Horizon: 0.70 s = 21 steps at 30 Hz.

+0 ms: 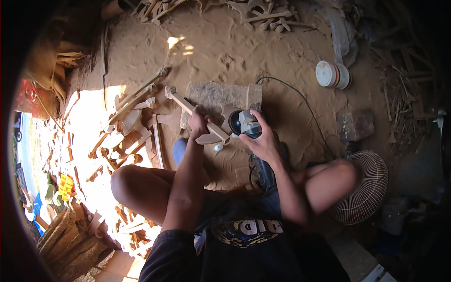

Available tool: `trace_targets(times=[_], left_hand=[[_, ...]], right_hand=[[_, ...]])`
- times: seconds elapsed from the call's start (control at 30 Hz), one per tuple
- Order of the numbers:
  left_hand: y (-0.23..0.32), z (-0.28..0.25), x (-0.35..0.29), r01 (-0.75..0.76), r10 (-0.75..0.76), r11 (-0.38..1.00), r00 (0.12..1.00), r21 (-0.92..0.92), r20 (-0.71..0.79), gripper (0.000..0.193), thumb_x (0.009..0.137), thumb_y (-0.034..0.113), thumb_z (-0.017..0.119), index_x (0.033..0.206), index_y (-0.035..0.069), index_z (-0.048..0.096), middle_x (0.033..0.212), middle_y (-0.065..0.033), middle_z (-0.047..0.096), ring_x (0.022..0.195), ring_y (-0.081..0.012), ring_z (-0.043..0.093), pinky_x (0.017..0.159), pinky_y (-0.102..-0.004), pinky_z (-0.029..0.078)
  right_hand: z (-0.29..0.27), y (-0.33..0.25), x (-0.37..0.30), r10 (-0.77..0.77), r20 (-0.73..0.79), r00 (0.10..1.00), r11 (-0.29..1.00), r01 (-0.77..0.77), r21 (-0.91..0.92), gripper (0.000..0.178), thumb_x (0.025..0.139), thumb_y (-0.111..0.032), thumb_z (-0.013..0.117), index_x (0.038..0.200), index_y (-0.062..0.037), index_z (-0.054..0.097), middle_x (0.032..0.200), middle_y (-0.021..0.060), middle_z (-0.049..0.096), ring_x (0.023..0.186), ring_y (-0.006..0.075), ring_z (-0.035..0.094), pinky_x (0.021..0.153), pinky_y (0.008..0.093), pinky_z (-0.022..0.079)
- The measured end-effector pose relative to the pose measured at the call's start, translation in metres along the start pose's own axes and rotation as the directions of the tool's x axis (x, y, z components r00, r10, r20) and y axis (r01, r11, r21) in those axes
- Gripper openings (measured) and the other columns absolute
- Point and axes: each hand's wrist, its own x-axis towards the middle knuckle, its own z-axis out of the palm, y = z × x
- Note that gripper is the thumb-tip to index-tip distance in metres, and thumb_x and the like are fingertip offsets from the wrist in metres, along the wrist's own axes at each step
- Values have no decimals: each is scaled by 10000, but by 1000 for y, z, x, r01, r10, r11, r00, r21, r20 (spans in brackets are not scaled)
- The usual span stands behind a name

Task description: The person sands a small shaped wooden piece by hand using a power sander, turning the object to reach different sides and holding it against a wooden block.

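Head view: I count one wooden piece (pixel 183 103), grasped in the left hand (pixel 198 124) by one block's (pixel 216 94) left edge, and, just beside it, one grinder (pixel 247 123) clasped in the right hand (pixel 267 144). Sandy ground (pixel 206 51) stretches from the block's far edge to uncounted wood scraps (pixel 268 17).

Floor is brown, sandy dirt (pixel 216 51), scuffed and uneven. Hard sunlight (pixel 87 122) bleaches the left side; small bright spots (pixel 174 41) fall toward the upper middle. Right side dim. Wood offcuts (pixel 270 18) lie heaped at the far edge, thin sticks (pixel 399 103) at right. White tub (pixel 327 74) near crumpled plastic sheeting (pixel 344 40). Round wire fan guard (pixel 364 188) lower right; rough brown sacking (pixel 63 237) lower left.
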Motion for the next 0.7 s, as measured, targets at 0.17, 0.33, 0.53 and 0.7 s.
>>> trace_targets(times=[0.17, 0.33, 0.53, 0.7], left_hand=[[-2, 5, -5, 18, -19, 999, 999, -29, -26, 256, 1055, 271, 653, 934, 135, 472, 746, -31, 428, 521, -186, 486, 437, -355, 453], [-1, 4, -6, 26, -25, 998, 1000, -50, 17, 245, 1060, 262, 646, 932, 145, 472, 739, -17, 419, 518, -164, 462, 433, -342, 433], [-1, 6, -8, 32, -33, 998, 999, -56, -24, 244, 1062, 257, 641, 931, 144, 470, 712, -9, 400, 517, -152, 448, 435, -339, 425], [1, 0, -4, 53, -52, 996, 999, -68, 16, 237, 1062, 262, 639, 941, 135, 480, 715, -11, 404, 518, -152, 452, 443, -340, 434]], right_hand=[[2, 6, 11, 56, 37, 998, 998, -55, -30, 832, 851, -243, 805, 1597, -29, 505, 1425, 271, 683, 1318, 377, 680, 1119, 427, 520], [4, 2, 17, 111, -48, 993, 956, -119, -269, 870, 842, -188, 839, 1602, 22, 470, 1460, 277, 666, 1346, 387, 665, 1132, 428, 518], [0, -13, 3, 210, -93, 973, 887, -229, -400, 848, 846, -207, 834, 1604, -44, 489, 1426, 269, 686, 1311, 412, 679, 1109, 461, 530], [-4, -25, -6, 178, -49, 983, 942, -184, -281, 897, 873, -251, 825, 1660, -82, 428, 1425, 290, 679, 1323, 452, 659, 1120, 477, 524]])
